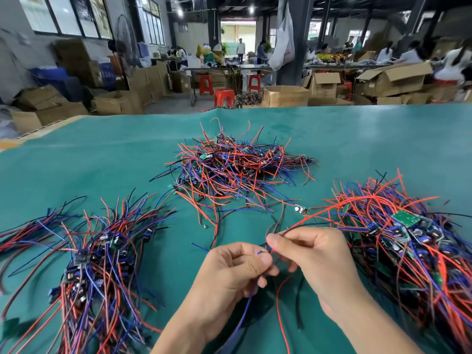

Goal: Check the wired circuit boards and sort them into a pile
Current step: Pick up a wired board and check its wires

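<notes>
Inspection looks to be the step in hand: you have one wired circuit board [300, 209] singled out from the stock, and you are working along its leads. Your left hand [231, 270] pinches wire ends between thumb and curled fingers, with a blue wire [242, 316] trailing down from it toward you. Your right hand [316, 254] is close beside it, almost touching, its fingertips pinched on red and black leads that arc up and away to the small board.

That board sits beyond your hands, just off the near edge of the loose middle pile [235, 169], apparently lifted or barely resting on the green surface [102, 162]; which cannot be told. A bundled pile [102, 254] lies well to your left with its wires running roughly one way, and a larger pile [406, 238] sits near your right hand.

Judging by the neat lay of the side piles, one of them takes the checked boards, though which one is not clear. The next move calls for gathering the four leads together so none snags the middle tangle, then carrying the board across and laying it in line with the others.
</notes>
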`<state>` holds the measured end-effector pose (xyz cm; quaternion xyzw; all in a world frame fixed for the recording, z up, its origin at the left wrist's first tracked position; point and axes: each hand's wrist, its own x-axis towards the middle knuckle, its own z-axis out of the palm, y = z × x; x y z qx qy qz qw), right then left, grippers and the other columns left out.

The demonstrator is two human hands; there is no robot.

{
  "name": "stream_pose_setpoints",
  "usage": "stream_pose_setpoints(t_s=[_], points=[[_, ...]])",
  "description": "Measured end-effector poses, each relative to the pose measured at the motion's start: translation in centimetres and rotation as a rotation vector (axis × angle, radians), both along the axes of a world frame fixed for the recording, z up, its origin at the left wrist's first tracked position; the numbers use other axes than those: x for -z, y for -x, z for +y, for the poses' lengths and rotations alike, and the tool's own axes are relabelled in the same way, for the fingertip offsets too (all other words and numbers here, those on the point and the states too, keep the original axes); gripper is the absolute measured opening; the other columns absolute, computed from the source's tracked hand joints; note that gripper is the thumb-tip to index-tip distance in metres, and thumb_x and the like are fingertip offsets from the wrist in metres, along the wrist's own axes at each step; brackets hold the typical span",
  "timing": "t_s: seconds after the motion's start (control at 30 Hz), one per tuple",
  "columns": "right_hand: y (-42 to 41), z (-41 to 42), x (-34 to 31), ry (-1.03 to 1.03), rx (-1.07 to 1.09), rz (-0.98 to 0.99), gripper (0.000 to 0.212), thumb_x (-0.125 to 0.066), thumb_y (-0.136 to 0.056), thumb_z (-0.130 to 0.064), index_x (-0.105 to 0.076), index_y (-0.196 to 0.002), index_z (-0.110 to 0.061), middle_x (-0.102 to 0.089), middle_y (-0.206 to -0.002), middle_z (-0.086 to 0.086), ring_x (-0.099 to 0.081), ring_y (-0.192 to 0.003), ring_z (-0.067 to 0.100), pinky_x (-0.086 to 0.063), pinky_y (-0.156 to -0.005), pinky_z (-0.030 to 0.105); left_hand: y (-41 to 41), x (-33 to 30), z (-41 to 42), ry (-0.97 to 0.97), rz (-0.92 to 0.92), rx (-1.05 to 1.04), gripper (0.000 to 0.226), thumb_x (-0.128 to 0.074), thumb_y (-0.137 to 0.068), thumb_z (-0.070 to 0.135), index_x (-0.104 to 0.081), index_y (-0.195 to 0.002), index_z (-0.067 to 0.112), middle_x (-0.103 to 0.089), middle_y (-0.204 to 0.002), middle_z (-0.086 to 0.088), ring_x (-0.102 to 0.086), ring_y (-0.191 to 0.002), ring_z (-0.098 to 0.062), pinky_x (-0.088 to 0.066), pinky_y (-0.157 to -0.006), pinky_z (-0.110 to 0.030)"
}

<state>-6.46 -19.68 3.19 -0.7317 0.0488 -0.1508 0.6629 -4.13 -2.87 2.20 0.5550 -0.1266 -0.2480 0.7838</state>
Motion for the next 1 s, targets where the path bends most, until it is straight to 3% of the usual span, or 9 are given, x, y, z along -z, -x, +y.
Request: stream_pose_setpoints(t_s=[0.17,0.27,0.43,0.5,0.63,0.73,0.8,0.9,1.0], points=[[-1.0,-2.5,-0.1,-0.072,0.317,-0.01,0.011,-0.087,-0.074,-0.024,-0.079,-0.068,-0.021,-0.068,-0.059,0.007,-0.054,-0.051,0.012,-0.045,-0.046,0.021,0.3,0.2,-0.5,-0.016,-0.06,0.005,0.016,-0.082,-0.072,0.02,-0.073,-0.082,0.012,-0.071,-0.082,-0.023,-0.053,-0.052,-0.014,-0.036,-0.048,-0.019],[-1.2,-4.0,0.2,0.128,0.48,-0.068,0.012,-0.086,-0.078,-0.03,-0.077,-0.07,-0.027,-0.066,-0.055,-0.007,-0.054,-0.05,0.007,-0.049,-0.054,0.029,0.4,0.3,-0.6,-0.038,-0.105,-0.001,0.019,-0.083,-0.071,0.021,-0.072,-0.083,0.011,-0.071,-0.081,-0.023,-0.053,-0.052,-0.015,-0.035,-0.049,-0.022],[-1.1,-5.4,0.2,0.314,0.669,-0.125,0.02,-0.079,-0.084,-0.034,-0.071,-0.067,-0.029,-0.07,-0.064,-0.019,-0.062,-0.055,0.003,-0.051,-0.064,0.027,0.4,0.5,-0.6,-0.081,-0.159,-0.007,0.024,-0.083,-0.072,0.021,-0.07,-0.086,0.008,-0.072,-0.082,-0.023,-0.055,-0.053,-0.015,-0.038,-0.047,-0.019],[-1.3,-5.4,-0.1,0.118,0.634,-0.08,0.022,-0.076,-0.089,-0.027,-0.07,-0.069,-0.018,-0.066,-0.056,-0.01,-0.058,-0.048,0.009,-0.05,-0.054,0.031,0.4,0.6,-0.6,-0.099,-0.178,-0.017,0.023,-0.085,-0.071,0.023,-0.071,-0.085,0.011,-0.072,-0.082,-0.024,-0.056,-0.055,-0.015,-0.038,-0.049,-0.019],[-1.5,-5.0,-0.8,-0.608,0.51,-0.008,0.029,-0.067,-0.096,-0.012,-0.059,-0.068,-0.011,-0.055,-0.049,-0.004,-0.044,-0.038,0.008,-0.036,-0.036,0.02,0.3,0.9,-0.5,-0.099,-0.183,-0.028,0.033,-0.089,-0.065,0.03,-0.074,-0.089,0.014,-0.067,-0.087,-0.034,-0.058,-0.064,-0.019,-0.042,-0.061,-0.025],[-1.2,-4.9,-1.3,-0.886,0.387,0.003,0.027,-0.062,-0.101,-0.024,-0.063,-0.08,-0.008,-0.066,-0.059,0.0,-0.061,-0.048,0.006,-0.048,-0.043,0.019,0.3,0.9,-0.6,-0.037,-0.173,0.0,0.025,-0.084,-0.072,0.016,-0.075,-0.094,0.011,-0.074,-0.091,-0.02,-0.063,-0.078,-0.023,-0.05,-0.071,-0.023],[-1.0,-4.9,-1.2,-0.963,0.305,-0.003,0.041,-0.055,-0.104,-0.035,-0.068,-0.092,0.002,-0.078,-0.081,0.011,-0.075,-0.068,0.011,-0.058,-0.057,0.02,0.1,1.0,-0.4,0.013,-0.139,-0.047,0.027,-0.079,-0.075,0.005,-0.075,-0.101,0.008,-0.074,-0.101,-0.02,-0.065,-0.079,-0.019,-0.051,-0.072,-0.019],[-0.7,-3.5,-0.9,-0.779,0.175,0.071,0.041,-0.057,-0.102,-0.033,-0.071,-0.097,0.005,-0.077,-0.09,0.02,-0.076,-0.076,0.02,-0.061,-0.063,0.026,-0.2,0.8,-0.2,0.054,-0.081,-0.143,0.026,-0.076,-0.076,0.004,-0.076,-0.101,0.011,-0.073,-0.104,-0.023,-0.068,-0.078,-0.015,-0.05,-0.067,-0.016],[-0.2,-0.7,0.0,-0.122,-0.058,0.063,0.034,-0.072,-0.083,-0.039,-0.076,-0.086,-0.005,-0.075,-0.079,0.015,-0.07,-0.069,0.018,-0.055,-0.062,0.027,-0.1,0.8,-0.4,0.004,-0.106,-0.157,0.027,-0.082,-0.074,0.01,-0.076,-0.099,0.017,-0.075,-0.093,-0.02,-0.068,-0.077,-0.017,-0.049,-0.064,-0.019]])
